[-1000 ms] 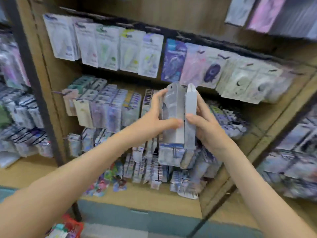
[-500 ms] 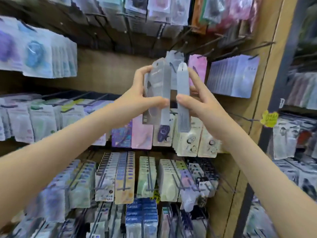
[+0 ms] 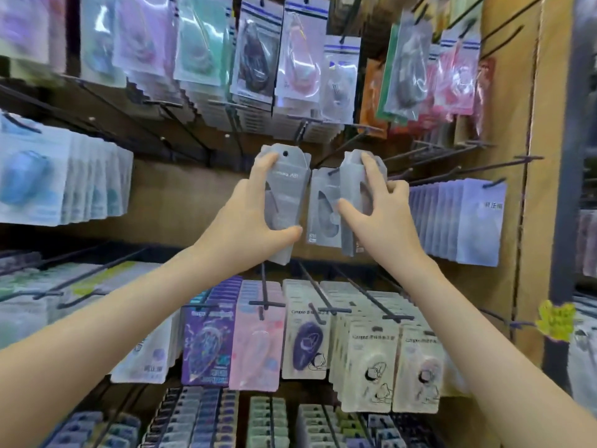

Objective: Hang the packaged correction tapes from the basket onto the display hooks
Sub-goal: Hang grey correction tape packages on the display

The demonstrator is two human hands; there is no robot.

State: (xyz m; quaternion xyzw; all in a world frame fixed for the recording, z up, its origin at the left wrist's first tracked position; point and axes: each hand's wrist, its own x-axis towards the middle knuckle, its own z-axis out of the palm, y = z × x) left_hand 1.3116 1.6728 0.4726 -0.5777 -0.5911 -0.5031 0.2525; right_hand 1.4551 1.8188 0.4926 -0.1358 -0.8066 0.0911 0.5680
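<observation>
The left hand (image 3: pixel 255 211) grips a grey, translucent plastic pack of correction tape (image 3: pixel 286 185). It may be a small stack rather than one, as the edges blur together. The thumb is under the lower edge and the fingers curl over the upper left corner. The pack stands upright with its long axis vertical, and the small round hang hole (image 3: pixel 285 153) at the top is uncovered and faces the camera.

Just right of it, in the gap between the hands, a matching grey pack (image 3: pixel 323 215) already hangs against the wooden back panel (image 3: pixel 181 195). A black wire display hook (image 3: pixel 342 150) slants out above it, and it seems to be the peg that carries this pack (the tip is hard to pick out).

The right hand (image 3: pixel 384 218) holds a second bundle of the same grey packs (image 3: pixel 350 176). It is also upright but turned nearly edge-on, with the thumb low on the near side and the fingers spread over the top. This bundle overlaps the hanging pack.

The next move depends on hole and hook tip. The tip lies up and to the right of the left hand's hole, and closer to the right hand's bundle. I judge the right hand better placed, once its packs are turned to face the hook. The basket is not in view.
</observation>
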